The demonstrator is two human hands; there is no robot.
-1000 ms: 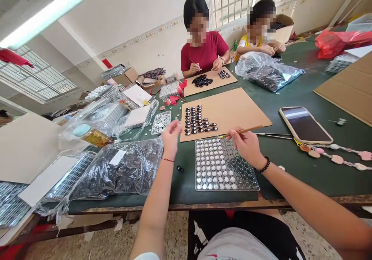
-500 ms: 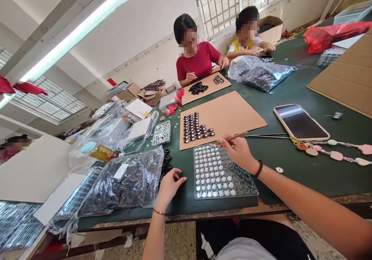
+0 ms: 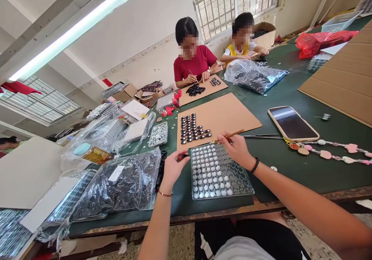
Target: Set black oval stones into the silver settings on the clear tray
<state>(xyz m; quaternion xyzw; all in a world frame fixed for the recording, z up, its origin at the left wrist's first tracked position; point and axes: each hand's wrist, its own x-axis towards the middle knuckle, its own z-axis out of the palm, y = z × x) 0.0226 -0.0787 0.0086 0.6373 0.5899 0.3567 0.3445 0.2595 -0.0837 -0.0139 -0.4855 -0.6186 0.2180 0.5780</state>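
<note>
My left hand pinches a small black piece at the left edge of a clear tray filled with rows of small silver studs. My right hand rests over the tray's far edge and grips a thin wooden stick that points right. Just beyond the tray lies a brown cardboard sheet with neat rows of black pieces. A clear bag of black pieces sits left of my left hand, with several loose ones beside it.
A phone and a string of pink beads lie to the right. Two people work across the green table at another cardboard sheet. A plastic bag, a small tray of studs and large cardboard surround it.
My left hand dropped from the cardboard rows to the loose black pieces by the bag, then rose to the tray's left edge with one pinched. The right hand stays put.
</note>
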